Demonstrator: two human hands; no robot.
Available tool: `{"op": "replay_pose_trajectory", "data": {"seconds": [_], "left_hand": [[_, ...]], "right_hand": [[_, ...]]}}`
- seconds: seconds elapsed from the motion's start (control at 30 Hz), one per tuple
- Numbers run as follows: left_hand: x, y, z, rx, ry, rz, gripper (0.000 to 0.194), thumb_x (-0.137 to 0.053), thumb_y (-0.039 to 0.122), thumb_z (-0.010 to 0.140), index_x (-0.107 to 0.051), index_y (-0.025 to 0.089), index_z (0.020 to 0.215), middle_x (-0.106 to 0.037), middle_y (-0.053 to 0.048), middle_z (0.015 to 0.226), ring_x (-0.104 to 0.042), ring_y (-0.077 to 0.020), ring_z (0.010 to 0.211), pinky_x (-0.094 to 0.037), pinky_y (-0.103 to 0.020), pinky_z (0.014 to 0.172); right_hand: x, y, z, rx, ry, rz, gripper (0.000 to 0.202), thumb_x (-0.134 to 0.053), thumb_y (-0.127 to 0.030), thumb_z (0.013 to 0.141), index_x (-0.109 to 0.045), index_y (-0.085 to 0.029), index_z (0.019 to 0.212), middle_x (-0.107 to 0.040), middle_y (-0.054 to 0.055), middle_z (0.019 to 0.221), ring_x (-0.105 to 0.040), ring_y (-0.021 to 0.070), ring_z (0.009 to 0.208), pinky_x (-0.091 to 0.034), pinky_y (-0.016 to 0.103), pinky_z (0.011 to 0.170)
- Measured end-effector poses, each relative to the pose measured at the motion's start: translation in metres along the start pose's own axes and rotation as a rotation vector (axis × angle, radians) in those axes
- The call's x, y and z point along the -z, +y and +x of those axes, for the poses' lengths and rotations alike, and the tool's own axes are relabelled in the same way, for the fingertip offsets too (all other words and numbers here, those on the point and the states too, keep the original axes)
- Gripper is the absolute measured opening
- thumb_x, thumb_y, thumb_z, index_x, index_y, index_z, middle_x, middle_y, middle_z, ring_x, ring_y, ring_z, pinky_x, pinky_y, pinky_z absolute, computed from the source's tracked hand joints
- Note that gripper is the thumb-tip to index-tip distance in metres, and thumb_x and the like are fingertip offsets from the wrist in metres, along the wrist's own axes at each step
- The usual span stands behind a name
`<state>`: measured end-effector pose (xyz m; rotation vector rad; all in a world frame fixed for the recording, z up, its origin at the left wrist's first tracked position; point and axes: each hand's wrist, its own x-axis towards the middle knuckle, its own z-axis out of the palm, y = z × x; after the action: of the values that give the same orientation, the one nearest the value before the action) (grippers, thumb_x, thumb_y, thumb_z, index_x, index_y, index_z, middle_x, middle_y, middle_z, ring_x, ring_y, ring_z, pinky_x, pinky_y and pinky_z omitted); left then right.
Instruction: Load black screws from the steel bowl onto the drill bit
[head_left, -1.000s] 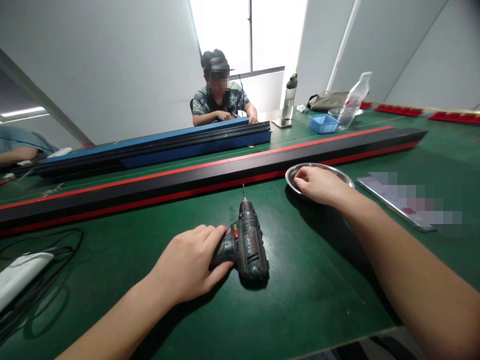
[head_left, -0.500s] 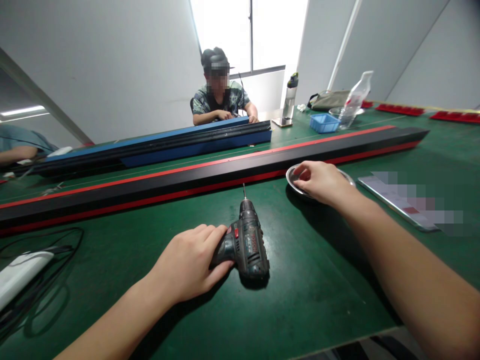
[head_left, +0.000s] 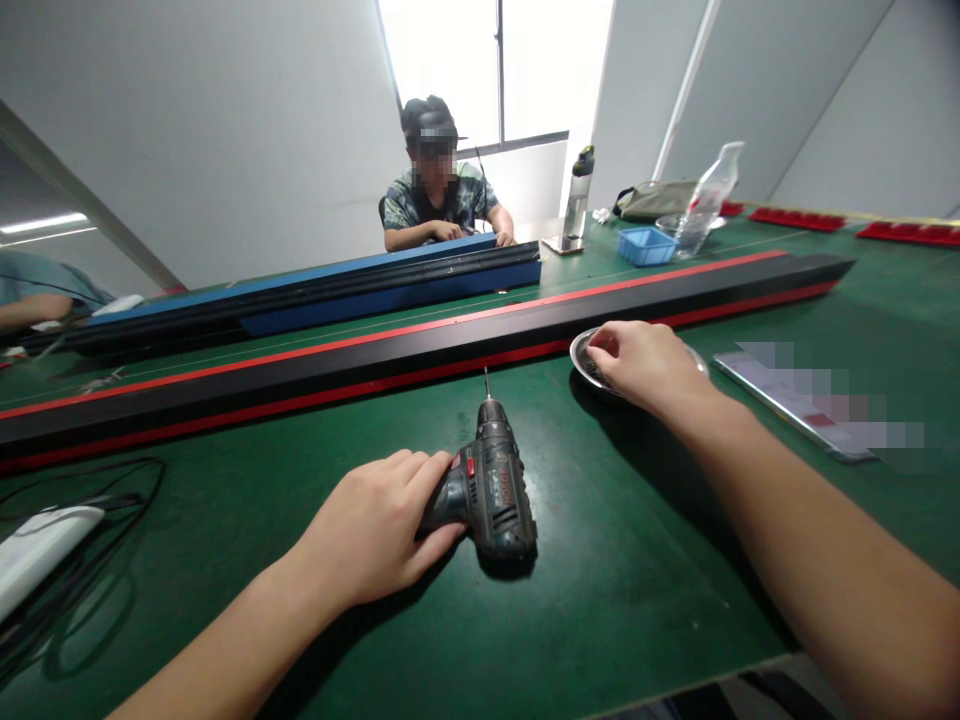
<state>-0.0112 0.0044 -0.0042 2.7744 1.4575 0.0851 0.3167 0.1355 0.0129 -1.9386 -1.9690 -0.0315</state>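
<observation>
Head view: drill gripped, right hand at the bowl

Left hand (head_left: 379, 520) is wrapped round the drill's grip. Drill (head_left: 504, 500) lies on the worktop (head_left: 600, 610), bit (head_left: 487, 386) toward 12 o'clock, tip near the black-and-red bar (head_left: 375, 362). Right hand (head_left: 649, 365) has curled fingertips in the metal bowl (head_left: 576, 352), 1 o'clock from the drill; can't tell if they're pinching one of the small dark parts (head_left: 592, 370). No fastener visible on the bit. Bar's in place; can't judge how much work is done or left on it.
</observation>
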Motion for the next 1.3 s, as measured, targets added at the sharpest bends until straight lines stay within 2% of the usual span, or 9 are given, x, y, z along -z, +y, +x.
{"op": "replay_pose_trajectory", "data": {"seconds": [0.47,0.6,0.77,0.97,1.13,1.3], "left_hand": [[0.002,-0.002,0.000,-0.033,-0.012,-0.006,0.046,-0.058,0.043,0.097,-0.052,0.019,0.135,-0.069,-0.010,0.109,-0.065,-0.0293,0.098,-0.055,-0.045,0.085],[0.004,-0.001,0.000,-0.077,-0.021,-0.019,0.047,-0.059,0.042,0.096,-0.052,0.018,0.137,-0.070,-0.011,0.111,-0.066,-0.0291,0.098,-0.055,-0.045,0.086],[0.005,0.001,0.000,-0.117,-0.008,-0.022,0.046,-0.059,0.042,0.095,-0.053,0.020,0.135,-0.072,-0.012,0.113,-0.068,-0.0285,0.099,-0.055,-0.043,0.085],[0.007,0.002,0.000,-0.125,-0.032,-0.032,0.047,-0.059,0.043,0.095,-0.052,0.018,0.135,-0.071,-0.013,0.114,-0.067,-0.0288,0.099,-0.055,-0.044,0.085],[0.007,0.002,0.001,-0.128,-0.037,-0.032,0.047,-0.059,0.042,0.095,-0.052,0.018,0.135,-0.071,-0.012,0.114,-0.067,-0.0291,0.099,-0.055,-0.044,0.085],[0.006,0.002,-0.001,-0.130,-0.019,-0.022,0.048,-0.059,0.042,0.095,-0.051,0.018,0.136,-0.071,-0.012,0.117,-0.067,-0.0292,0.101,-0.055,-0.044,0.087]], "right_hand": [[-0.002,0.004,0.002,0.002,0.020,0.010,0.026,-0.061,-0.028,0.091,-0.081,-0.023,0.108,-0.080,0.010,0.105,-0.074,0.0291,0.096,-0.053,0.036,0.085],[-0.001,-0.002,0.001,0.021,0.089,0.119,0.023,-0.062,-0.028,0.092,-0.079,-0.021,0.107,-0.080,0.011,0.105,-0.074,0.0288,0.096,-0.053,0.037,0.087],[-0.005,-0.023,-0.010,0.175,0.207,0.369,0.021,-0.061,-0.026,0.096,-0.076,-0.021,0.109,-0.080,0.009,0.100,-0.075,0.0251,0.091,-0.055,0.036,0.087],[-0.026,-0.049,-0.026,0.308,0.189,0.589,0.018,-0.064,-0.023,0.096,-0.075,-0.023,0.110,-0.081,0.006,0.101,-0.077,0.0234,0.094,-0.057,0.036,0.089],[-0.049,-0.058,-0.025,0.304,0.160,0.728,0.020,-0.065,-0.019,0.095,-0.076,-0.022,0.112,-0.081,0.006,0.105,-0.077,0.0225,0.098,-0.059,0.038,0.096],[-0.066,-0.061,-0.018,0.272,0.150,0.729,0.024,-0.063,-0.023,0.098,-0.076,-0.023,0.118,-0.080,0.007,0.114,-0.077,0.0245,0.105,-0.058,0.040,0.101]]}}
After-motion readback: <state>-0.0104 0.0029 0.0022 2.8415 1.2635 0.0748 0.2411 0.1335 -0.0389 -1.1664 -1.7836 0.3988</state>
